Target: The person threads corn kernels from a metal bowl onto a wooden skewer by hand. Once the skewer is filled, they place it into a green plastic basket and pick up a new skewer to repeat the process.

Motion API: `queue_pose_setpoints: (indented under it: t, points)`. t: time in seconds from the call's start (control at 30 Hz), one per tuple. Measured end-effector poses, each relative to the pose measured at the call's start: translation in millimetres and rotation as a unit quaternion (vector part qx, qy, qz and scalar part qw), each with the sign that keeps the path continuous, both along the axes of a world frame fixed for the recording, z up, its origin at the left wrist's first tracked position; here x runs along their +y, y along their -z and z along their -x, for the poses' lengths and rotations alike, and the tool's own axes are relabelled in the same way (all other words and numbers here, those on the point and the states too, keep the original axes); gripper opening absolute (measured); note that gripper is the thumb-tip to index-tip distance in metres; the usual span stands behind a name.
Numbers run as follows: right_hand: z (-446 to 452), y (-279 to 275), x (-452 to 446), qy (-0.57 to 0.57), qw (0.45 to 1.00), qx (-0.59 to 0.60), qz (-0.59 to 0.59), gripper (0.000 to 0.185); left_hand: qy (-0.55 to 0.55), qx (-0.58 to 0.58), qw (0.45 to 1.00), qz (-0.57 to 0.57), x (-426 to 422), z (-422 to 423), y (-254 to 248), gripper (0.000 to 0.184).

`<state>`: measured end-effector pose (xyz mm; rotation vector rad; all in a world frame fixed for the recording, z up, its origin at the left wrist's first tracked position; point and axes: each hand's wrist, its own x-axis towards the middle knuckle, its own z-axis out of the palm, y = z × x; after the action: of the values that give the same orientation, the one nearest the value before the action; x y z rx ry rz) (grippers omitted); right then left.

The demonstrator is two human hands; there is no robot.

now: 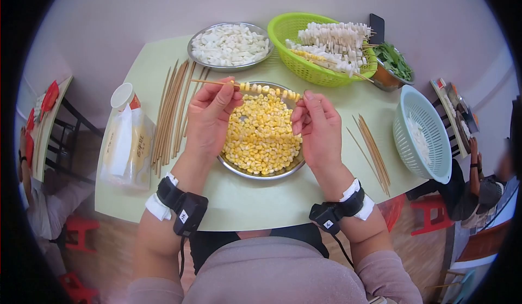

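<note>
My left hand (215,111) is closed around a wooden skewer (209,81) near its left part. Yellow corn kernels (266,89) are threaded in a row along it, held level above a metal plate (261,177) heaped with loose corn kernels (261,135). At the row's right end, my right hand (321,122) pinches a kernel between thumb and forefinger, which mostly cover it. Its other fingers are curled. Bare skewers (173,113) lie in a bunch left of the plate, and a smaller bunch of skewers (375,154) is to the right.
Behind stand a metal plate of white pieces (228,45) and a green basket (304,67) with loaded skewers (334,43). A bowl of leaves (394,62), a phone (377,28) and a blue basket (435,135) are right. Tissues (128,152) and a paper cup (123,95) stand left.
</note>
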<state>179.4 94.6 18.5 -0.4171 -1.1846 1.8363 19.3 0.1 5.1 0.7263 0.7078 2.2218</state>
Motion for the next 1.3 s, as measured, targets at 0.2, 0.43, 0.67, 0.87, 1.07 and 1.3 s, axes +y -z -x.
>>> queue_pose_setpoints:
  t: [0.2,0.43,0.67,0.87,1.07,1.3]
  points:
    - [2,2,-4,-0.003,1.0,-0.001,-0.019,0.024,-0.008,0.001,1.0,0.013,2,1,5,0.017]
    - [4,3,-5,-0.001,1.0,-0.01,-0.021,0.024,-0.001,0.018,1.0,0.022,2,1,5,0.017]
    - [-9,-16,12,0.15,0.984,-0.001,-0.1,0.017,0.019,0.057,0.996,0.07,2,-7,0,0.025]
    - [-36,-30,39,0.328,0.91,0.017,-0.253,0.013,-0.057,0.085,0.984,0.147,3,-4,-4,0.033]
    - [-32,-20,35,0.368,0.857,-0.061,-0.355,0.013,-0.061,0.075,0.978,0.185,3,3,3,0.029]
    - [-28,-18,38,0.401,0.804,-0.132,-0.418,0.013,-0.028,0.088,0.976,0.196,4,3,6,0.028]
